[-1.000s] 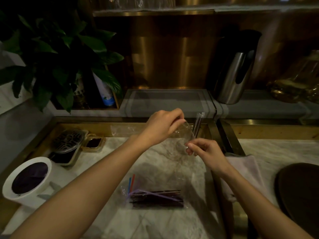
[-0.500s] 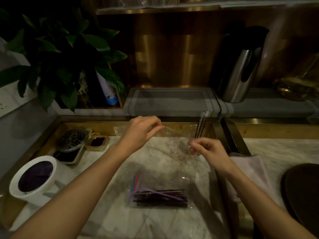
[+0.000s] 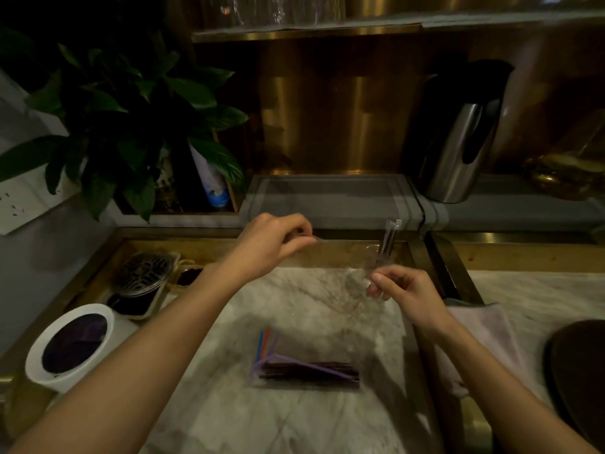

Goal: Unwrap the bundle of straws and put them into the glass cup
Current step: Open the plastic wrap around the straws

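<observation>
My right hand (image 3: 402, 290) pinches the lower end of a few thin wrapped straws (image 3: 389, 237) that stand upright above the marble counter. My left hand (image 3: 275, 244) pinches a sheet of clear plastic wrap (image 3: 343, 257), which stretches across to the straws in my right hand. Nearer to me, a bundle of dark straws (image 3: 307, 373) lies flat on the counter in clear wrapping. A purple bent straw lies across it, and blue and red straws (image 3: 263, 345) stick out at its left end. Glassware (image 3: 255, 11) shows dimly on the top shelf; I see no cup near my hands.
A white round container (image 3: 70, 345) stands at the left, behind it a metal drain grate (image 3: 144, 273). A leafy plant (image 3: 124, 119) fills the back left and a steel jug (image 3: 465, 139) the back right. A folded cloth (image 3: 484, 335) and a dark round tray (image 3: 579, 371) lie right.
My left hand has moved left, away from my right hand, drawing the clear wrap out into a taut sheet. My right hand has stayed almost still with the straws.
</observation>
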The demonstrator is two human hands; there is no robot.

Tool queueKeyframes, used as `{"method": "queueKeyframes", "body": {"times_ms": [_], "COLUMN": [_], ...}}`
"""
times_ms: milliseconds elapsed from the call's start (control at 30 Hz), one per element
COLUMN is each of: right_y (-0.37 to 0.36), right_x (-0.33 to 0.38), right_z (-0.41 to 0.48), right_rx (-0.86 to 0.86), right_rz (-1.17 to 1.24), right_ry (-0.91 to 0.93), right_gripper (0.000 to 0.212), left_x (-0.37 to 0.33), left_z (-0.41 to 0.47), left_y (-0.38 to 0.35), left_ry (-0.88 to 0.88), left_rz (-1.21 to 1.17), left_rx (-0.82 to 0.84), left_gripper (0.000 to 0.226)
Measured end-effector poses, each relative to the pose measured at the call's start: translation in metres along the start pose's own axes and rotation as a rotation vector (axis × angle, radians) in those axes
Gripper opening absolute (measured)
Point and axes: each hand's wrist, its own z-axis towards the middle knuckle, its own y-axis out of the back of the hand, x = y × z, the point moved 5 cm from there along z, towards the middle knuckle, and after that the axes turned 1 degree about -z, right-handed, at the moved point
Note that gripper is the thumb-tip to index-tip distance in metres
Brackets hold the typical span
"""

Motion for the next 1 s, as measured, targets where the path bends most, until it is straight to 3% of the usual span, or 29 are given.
{"method": "queueKeyframes", "body": {"times_ms": [367, 467, 633, 833, 1000], "right_y": [0.002, 0.003, 0.005, 0.008, 0.011], "right_x": [-0.006, -0.006, -0.004, -0.002, 0.028], "right_z": [0.005, 0.006, 0.007, 0.01, 0.022], "right_rx": [-0.022, -0.016, -0.015, 0.034, 0.041], "right_rz": [-0.025, -0.028, 0.017, 0.038, 0.08], "right_ry": [-0.019, -0.03, -0.058, -0.055, 0.094], "right_gripper": [0.015, 0.016, 0.014, 0.019, 0.023], "left_x": [0.039, 0.044, 0.056, 0.06, 0.058], "left_z": [-0.05, -0.034, -0.016, -0.02, -0.023], "left_y": [0.03, 0.037, 0.036, 0.024, 0.024], "left_ry": [-0.01, 0.15, 0.406, 0.439, 0.421], "left_rz": [0.127, 0.005, -0.223, -0.297, -0.303], "left_rx": [-0.222, -0.039, 0.229, 0.267, 0.263], "left_gripper": [0.01, 0.023, 0.025, 0.026, 0.022]}}
